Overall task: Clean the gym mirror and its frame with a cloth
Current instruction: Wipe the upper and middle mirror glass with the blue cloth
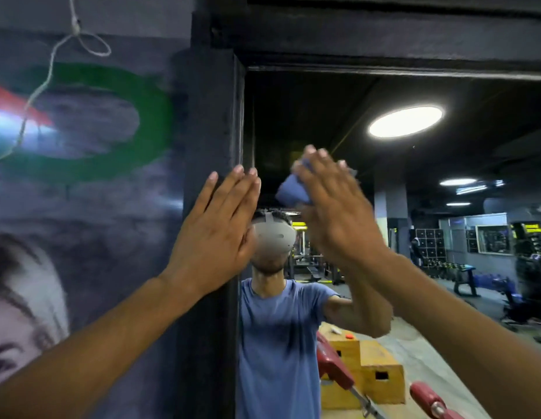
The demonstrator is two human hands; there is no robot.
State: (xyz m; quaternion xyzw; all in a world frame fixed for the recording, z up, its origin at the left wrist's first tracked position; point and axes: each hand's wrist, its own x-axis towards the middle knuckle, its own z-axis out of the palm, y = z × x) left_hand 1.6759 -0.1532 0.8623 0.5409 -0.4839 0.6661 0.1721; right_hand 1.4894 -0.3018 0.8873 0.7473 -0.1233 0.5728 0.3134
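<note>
The gym mirror (414,164) fills the right half of the view, set in a dark frame (214,140) whose left post and top bar meet at the upper middle. My right hand (335,213) lies flat with straight fingers and presses a blue cloth (290,189) against the glass near the mirror's upper left corner. The cloth shows only at the left of the palm and above the fingertips. My left hand (214,231) rests flat with straight fingers on the frame's left post, its fingertips reaching the glass edge.
Left of the frame is a painted wall (82,176) with a mural and a hanging white cord (51,71). The mirror reflects a person in a blue shirt, yellow wooden boxes (375,373), red padded equipment (429,397) and gym machines behind.
</note>
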